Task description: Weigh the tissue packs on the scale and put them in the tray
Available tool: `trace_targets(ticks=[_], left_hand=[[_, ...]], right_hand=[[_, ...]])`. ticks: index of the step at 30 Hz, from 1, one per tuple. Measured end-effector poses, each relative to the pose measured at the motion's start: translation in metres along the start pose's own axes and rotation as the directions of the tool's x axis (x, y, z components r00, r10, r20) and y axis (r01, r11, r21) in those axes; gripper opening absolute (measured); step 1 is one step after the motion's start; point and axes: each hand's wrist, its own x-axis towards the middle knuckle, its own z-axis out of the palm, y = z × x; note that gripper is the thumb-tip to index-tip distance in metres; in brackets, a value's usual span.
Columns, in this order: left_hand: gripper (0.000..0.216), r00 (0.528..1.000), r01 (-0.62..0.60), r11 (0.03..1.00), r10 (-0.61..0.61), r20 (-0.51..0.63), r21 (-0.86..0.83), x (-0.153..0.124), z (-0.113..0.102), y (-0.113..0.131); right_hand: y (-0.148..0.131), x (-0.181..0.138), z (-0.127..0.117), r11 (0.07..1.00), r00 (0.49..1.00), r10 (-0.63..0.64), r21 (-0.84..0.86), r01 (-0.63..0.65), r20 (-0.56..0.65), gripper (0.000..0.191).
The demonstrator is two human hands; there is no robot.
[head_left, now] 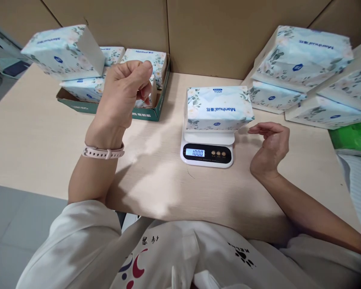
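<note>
A tissue pack (pixel 218 108) with a blue floral print rests on the white pan of a digital kitchen scale (pixel 207 155). The scale's lit display (pixel 195 153) reads 100.0. My left hand (pixel 123 86), with a pale pink band at the wrist, is raised in front of the tissue packs at the left. Its fingers are curled in with the thumb over them, and nothing shows in the grip. To the right of the scale, my right hand (pixel 269 146) holds nothing; its fingers reach loosely toward the pack without touching it.
Back left, a green shallow carton (pixel 108 112) holds several tissue packs, one stacked on top (pixel 66 54). More packs (pixel 303 56) are piled at the back right, near a green bag (pixel 353 136). Brown cardboard (pixel 228 36) stands along the table's (pixel 27 136) far edge.
</note>
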Motion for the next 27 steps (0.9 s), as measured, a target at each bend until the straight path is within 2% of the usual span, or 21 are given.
trace_targets(ticks=[3,7,13,18,21,24,27], left_hand=[[0.067,0.997,0.071,0.996,-0.071,0.003,-0.049,-0.001,0.001,0.002],[0.067,0.986,0.166,0.984,-0.166,0.000,-0.068,-0.004,0.003,0.007],[0.077,0.982,0.181,0.982,-0.179,0.052,-0.044,-0.006,0.008,0.009],[0.079,0.975,0.200,0.979,-0.203,0.091,0.046,-0.003,0.005,-0.003],[0.063,0.974,0.184,0.976,-0.197,0.109,0.117,-0.001,0.001,-0.010],[0.036,0.966,0.160,0.966,-0.195,0.167,0.203,-0.003,0.000,-0.013],[0.012,0.968,0.072,0.917,-0.158,0.194,0.392,-0.006,0.001,-0.014]], right_hand=[[0.003,0.000,-0.001,0.996,0.996,-0.080,0.028,0.079,0.025,0.044],[0.003,0.002,-0.001,0.992,0.992,-0.122,0.037,0.120,0.044,0.043],[0.001,0.001,-0.002,0.991,0.989,-0.134,0.029,0.132,0.061,0.038],[-0.001,0.001,-0.003,0.990,0.987,-0.141,0.008,0.141,0.074,0.040],[-0.002,0.001,-0.003,0.992,0.988,-0.129,-0.007,0.130,0.082,0.040],[-0.002,0.001,-0.003,0.995,0.993,-0.101,-0.021,0.102,0.068,0.038],[-0.002,0.003,-0.001,0.998,0.997,-0.058,-0.032,0.060,0.056,0.036]])
